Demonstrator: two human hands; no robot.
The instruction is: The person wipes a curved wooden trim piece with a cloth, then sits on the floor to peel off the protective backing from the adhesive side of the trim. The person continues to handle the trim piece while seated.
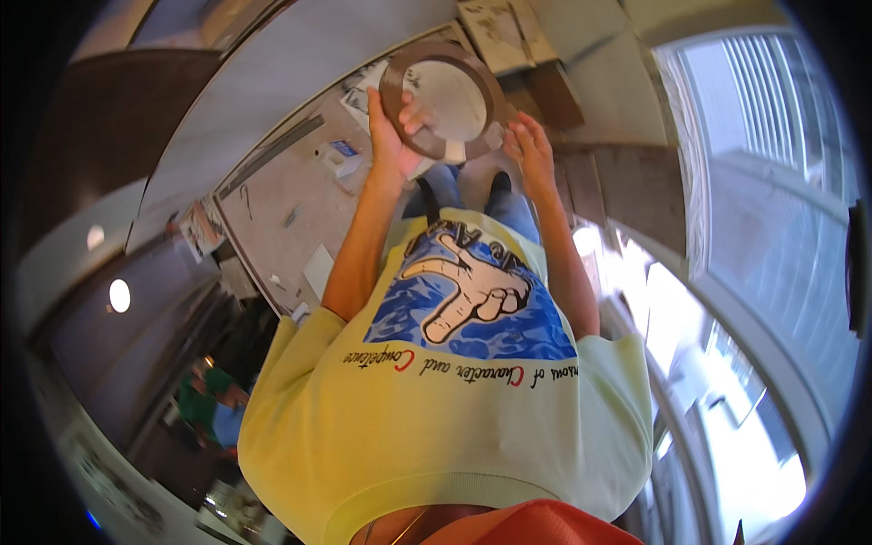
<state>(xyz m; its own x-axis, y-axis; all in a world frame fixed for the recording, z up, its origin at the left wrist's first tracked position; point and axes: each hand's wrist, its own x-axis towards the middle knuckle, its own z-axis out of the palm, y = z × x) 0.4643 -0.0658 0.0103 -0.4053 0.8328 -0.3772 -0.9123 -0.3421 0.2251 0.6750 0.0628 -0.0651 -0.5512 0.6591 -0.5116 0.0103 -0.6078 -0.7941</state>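
Window (777, 236): set along the right side, with light let in through its panes.
Pale surface (295, 213): spread to the left of the legs and strewn with small items; whether it is a bench top or a floor cannot be told.
Background person (202, 395): seen small at lower left, dressed in a green top.
T-shirt (436, 436): yellow, printed with a blue panel on which a large pointing hand is drawn.
Brown ring-shaped roll (496, 95): held up in front of the body, beyond the legs, its round opening turned toward the view; its near rim is marked by a whitish patch (456, 151).
Left hand (392, 141): clamped on the roll's left rim, the thumb laid along the outside and the fingers passed into the opening.
Right hand (534, 150): placed just beside the roll's right rim, fingers bent and blurred; whether anything is pinched cannot be told.
White box (340, 162): left on the pale surface, near the left forearm, marked with blue.
Dark hooked piece (246, 200): laid farther left.
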